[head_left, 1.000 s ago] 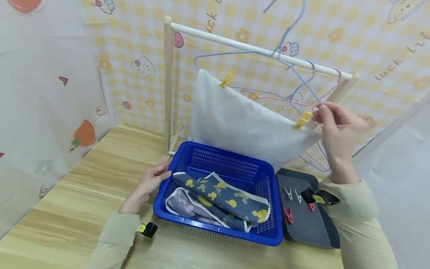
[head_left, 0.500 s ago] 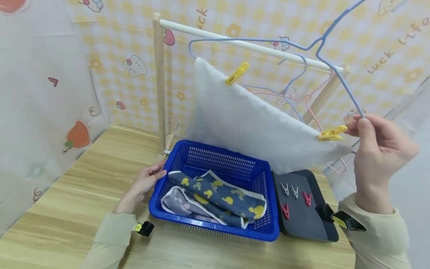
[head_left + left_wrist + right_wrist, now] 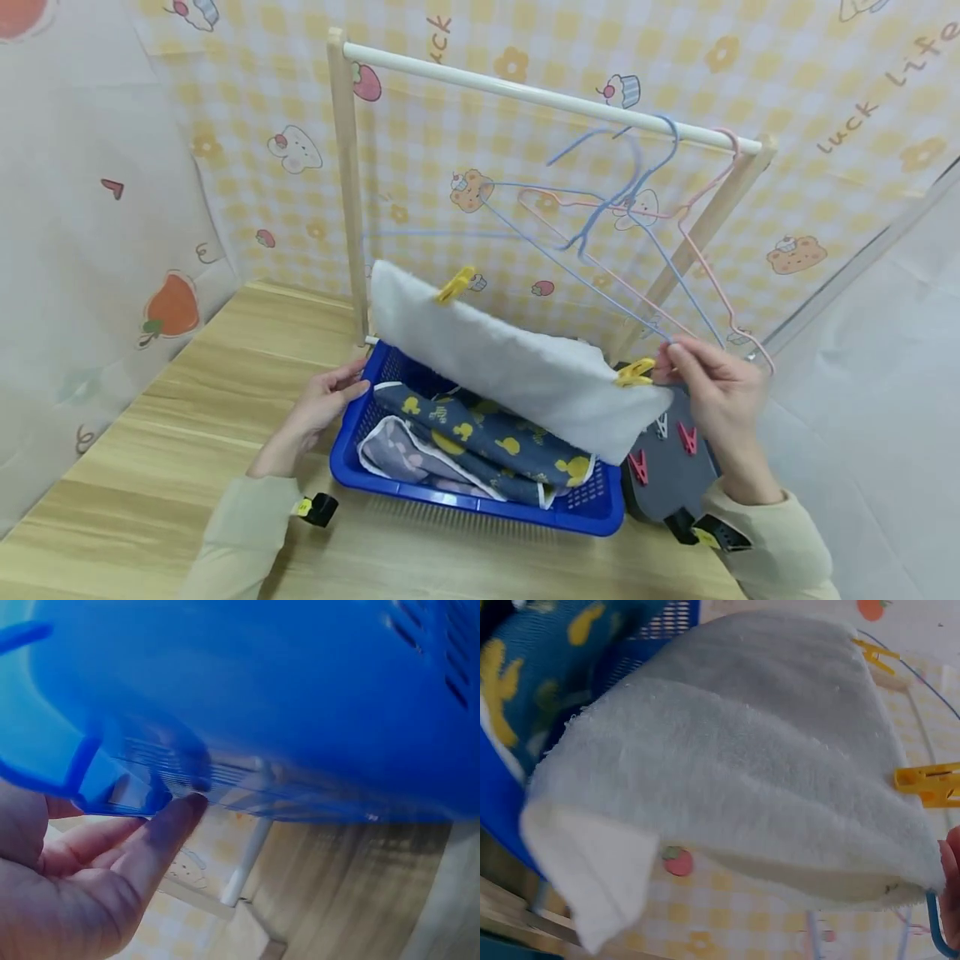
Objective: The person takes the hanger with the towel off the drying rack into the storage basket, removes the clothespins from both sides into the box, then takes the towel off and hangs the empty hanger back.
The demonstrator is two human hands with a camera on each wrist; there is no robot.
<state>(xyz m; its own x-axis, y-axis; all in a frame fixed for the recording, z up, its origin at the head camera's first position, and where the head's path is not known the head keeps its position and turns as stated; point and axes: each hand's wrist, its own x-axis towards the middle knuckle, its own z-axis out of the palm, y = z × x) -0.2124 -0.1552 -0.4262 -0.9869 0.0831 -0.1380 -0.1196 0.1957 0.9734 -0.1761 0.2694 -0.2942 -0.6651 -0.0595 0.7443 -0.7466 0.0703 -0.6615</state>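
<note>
My right hand (image 3: 712,387) pinches the right corner of a blue wire hanger (image 3: 588,229). From it a white towel (image 3: 510,358) hangs tilted, its right end lower, fastened by two yellow clothespins (image 3: 636,372). The towel hangs over the back of a blue plastic basket (image 3: 480,498), hiding part of it. Inside lie a dark blue cloth with yellow figures (image 3: 480,433) and a greyish-purple cloth (image 3: 401,454). My left hand (image 3: 318,412) holds the basket's left rim, thumb on top; in the left wrist view its fingers (image 3: 154,844) lie against the outside.
Behind the basket stands a wooden rack with a white rail (image 3: 525,96). Another blue hanger (image 3: 675,258) and a pink hanger (image 3: 723,292) hang at its right. A dark grey tray (image 3: 671,483) with red and white clothespins lies right of the basket, partly covered by the towel and right arm.
My right hand swung the hanger and towel right, then back left and down, away from the rail to over the basket. My left hand has stayed at the basket rim.
</note>
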